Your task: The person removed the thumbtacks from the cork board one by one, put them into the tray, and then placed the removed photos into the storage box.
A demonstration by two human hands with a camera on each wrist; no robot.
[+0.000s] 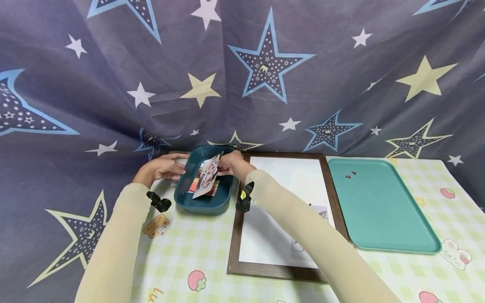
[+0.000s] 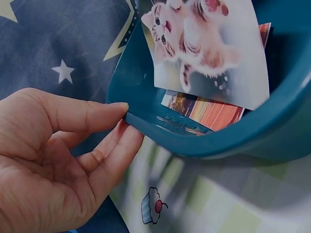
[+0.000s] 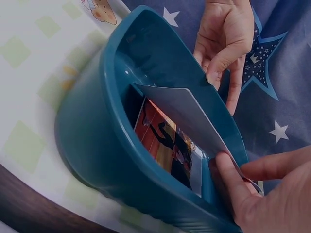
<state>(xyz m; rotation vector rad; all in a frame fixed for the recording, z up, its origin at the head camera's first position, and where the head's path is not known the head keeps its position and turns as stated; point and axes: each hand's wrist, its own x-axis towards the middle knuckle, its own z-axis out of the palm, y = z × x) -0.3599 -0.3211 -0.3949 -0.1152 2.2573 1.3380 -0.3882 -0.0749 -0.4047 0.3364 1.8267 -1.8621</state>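
Note:
A deep teal-blue plastic bin (image 1: 202, 206) stands on the table, and a photo print of a landscape (image 2: 214, 112) lies inside it. My right hand (image 1: 232, 163) pinches a kitten photo (image 1: 207, 176) by its edge between thumb and fingers. The photo tilts over the bin, its pale back (image 3: 180, 109) facing the right wrist view. At the bin's far-left rim is my left hand (image 2: 73, 141), its thumb and fingertips pinching the edge. The bin hides part of the right fingers in the head view.
Right of the bin lies a brown-framed white board (image 1: 282, 269) with a pinned cat picture (image 1: 322, 211), partly under my right arm. Beyond it is a turquoise tray (image 1: 382, 210) holding red push pins (image 1: 349, 176). A star-patterned curtain (image 1: 322, 50) hangs behind the checked tablecloth (image 1: 178, 252).

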